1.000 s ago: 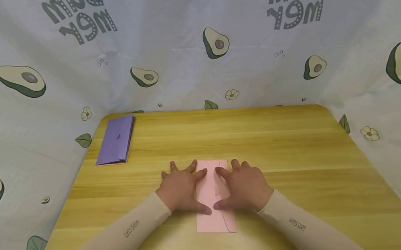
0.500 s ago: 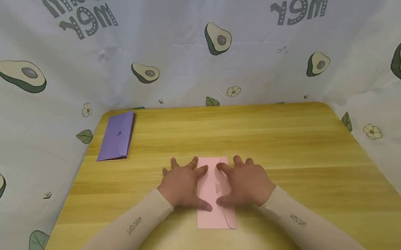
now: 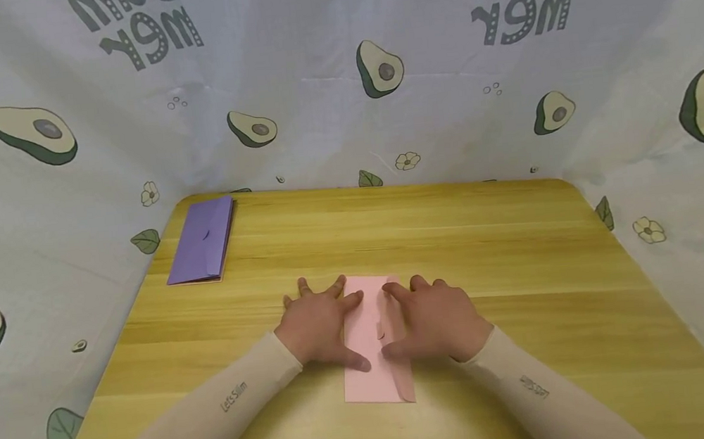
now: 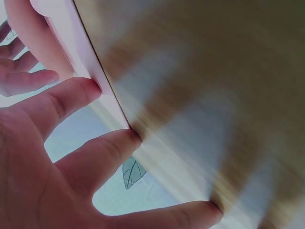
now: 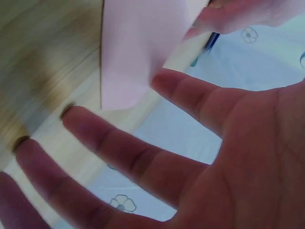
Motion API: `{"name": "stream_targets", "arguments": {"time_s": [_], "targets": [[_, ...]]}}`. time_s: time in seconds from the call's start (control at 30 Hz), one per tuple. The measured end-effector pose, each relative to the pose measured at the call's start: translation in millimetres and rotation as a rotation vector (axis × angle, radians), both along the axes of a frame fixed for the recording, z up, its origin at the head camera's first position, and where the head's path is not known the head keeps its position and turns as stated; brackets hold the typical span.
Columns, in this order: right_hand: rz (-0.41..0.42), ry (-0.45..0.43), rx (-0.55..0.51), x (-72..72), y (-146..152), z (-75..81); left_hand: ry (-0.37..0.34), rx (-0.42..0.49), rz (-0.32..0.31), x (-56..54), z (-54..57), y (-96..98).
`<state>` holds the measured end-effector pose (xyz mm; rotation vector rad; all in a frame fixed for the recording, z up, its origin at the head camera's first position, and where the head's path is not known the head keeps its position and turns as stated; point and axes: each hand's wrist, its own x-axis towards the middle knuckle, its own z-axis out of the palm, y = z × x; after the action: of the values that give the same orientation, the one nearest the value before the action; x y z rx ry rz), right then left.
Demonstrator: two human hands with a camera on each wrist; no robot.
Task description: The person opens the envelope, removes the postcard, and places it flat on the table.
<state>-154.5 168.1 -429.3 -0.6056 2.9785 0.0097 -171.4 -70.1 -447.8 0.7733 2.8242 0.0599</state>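
A pink envelope lies lengthwise on the wooden table, its long flap along the right side. My left hand is spread over the envelope's left edge. In the left wrist view its index fingertip presses near that edge, while other fingertips rest on the tabletop. My right hand reaches over the flap from the right. Its fingers extend loosely in the right wrist view, with the index fingertip touching the pink paper. The flap stands slightly raised along its free edge.
A small stack of envelopes, purple on top, lies at the table's back left corner. The wooden table ends at a white curtain printed with avocados, which surrounds its back and sides.
My right hand has shifted slightly right, and the flap's free edge has lifted a little from the envelope. My left hand has stayed in place.
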Motion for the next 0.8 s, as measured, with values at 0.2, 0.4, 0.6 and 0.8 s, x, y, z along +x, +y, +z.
{"name": "stream_targets", "arguments": {"time_s": [0.2,0.4,0.6,0.8], "targets": [[0.035,0.047,-0.063,0.9,7.6,1.0,0.004,0.007,0.005,1.2,3.6,-1.3],[0.048,0.032,-0.094,4.9,14.6,2.7,-0.002,0.014,-0.002,2.8,1.5,-1.8],[0.063,0.005,-0.145,4.7,21.1,4.6,-0.003,0.004,0.016,3.9,-1.9,-2.8],[0.063,0.008,-0.141,6.9,33.0,4.7,0.003,0.009,0.014,2.9,-0.5,-1.4]]}}
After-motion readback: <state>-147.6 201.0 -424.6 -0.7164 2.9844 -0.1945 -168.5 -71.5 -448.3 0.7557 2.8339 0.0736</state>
